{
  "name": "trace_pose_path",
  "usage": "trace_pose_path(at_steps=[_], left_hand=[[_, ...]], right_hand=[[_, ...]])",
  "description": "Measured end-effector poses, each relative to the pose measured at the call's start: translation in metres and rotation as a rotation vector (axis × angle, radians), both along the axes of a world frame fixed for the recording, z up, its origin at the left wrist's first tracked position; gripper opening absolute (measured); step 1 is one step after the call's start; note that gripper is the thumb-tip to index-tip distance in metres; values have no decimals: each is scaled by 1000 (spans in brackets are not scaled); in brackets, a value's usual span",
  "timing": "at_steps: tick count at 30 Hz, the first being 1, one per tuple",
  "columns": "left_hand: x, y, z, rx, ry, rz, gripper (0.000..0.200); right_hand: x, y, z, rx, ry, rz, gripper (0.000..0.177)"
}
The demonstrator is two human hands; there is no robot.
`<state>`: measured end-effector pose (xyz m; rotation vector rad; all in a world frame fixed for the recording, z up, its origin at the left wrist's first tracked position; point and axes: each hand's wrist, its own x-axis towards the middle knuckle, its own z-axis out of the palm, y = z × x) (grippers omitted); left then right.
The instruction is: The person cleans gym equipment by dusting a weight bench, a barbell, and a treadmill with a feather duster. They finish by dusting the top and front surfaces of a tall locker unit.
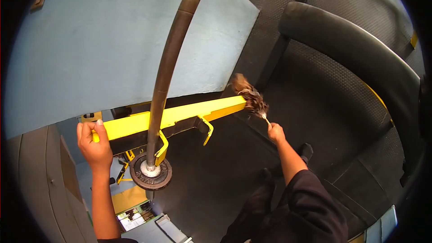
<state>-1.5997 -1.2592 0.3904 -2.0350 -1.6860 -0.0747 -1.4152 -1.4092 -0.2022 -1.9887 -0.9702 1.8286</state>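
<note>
1. Feather duster (250, 96): the right hand (276, 132) has its grip closed around the thin handle, low at its end. The brown feathers touch the far end of the yellow beam (189, 114).
2. The left hand (93, 146) has its grip wrapped over the beam's near end, fingers curled on it. I judge that it steadies the frame, which suits light strokes.
3. A loose wrist, with the feather tips brushing along the beam's top and edge, should work best. Pressing hard would likely only bend the feathers.
4. A dark padded bar (173, 58) crosses in front of the beam and stands in a weight plate (150, 173) near the left hand. The yellow hooks under the beam could snag the feathers.
5. Beyond lie the black rubber floor (216, 175), a black pad (355, 49) to the right and a blue wall (90, 40).
</note>
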Motion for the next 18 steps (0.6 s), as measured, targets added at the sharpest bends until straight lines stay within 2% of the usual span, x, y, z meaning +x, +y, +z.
trace_pose_path(at_steps=[1,3,8,12,13,15,16,18], left_hand=[[0,0,1,-1,-14,11,26],[-1,0,1,2,-25,-19,26],[3,-1,0,37,-116,-11,23],[3,-1,2,77,-76,-19,24],[1,-1,2,93,-82,-29,24],[-2,-1,3,109,-85,-65,23],[-5,-1,2,118,-86,-57,24],[-8,-2,1,150,-74,-60,26]], right_hand=[[-6,-15,-19,-65,-93,-36,34],[0,-29,6,-65,-79,-109,34],[-5,-84,49,-208,-165,-60,39],[-5,-104,64,-359,-195,244,39],[-9,-98,67,-341,-209,256,39],[-24,-93,72,111,-114,161,36],[-27,-82,76,134,-124,174,36],[-32,-55,118,235,29,213,31]])
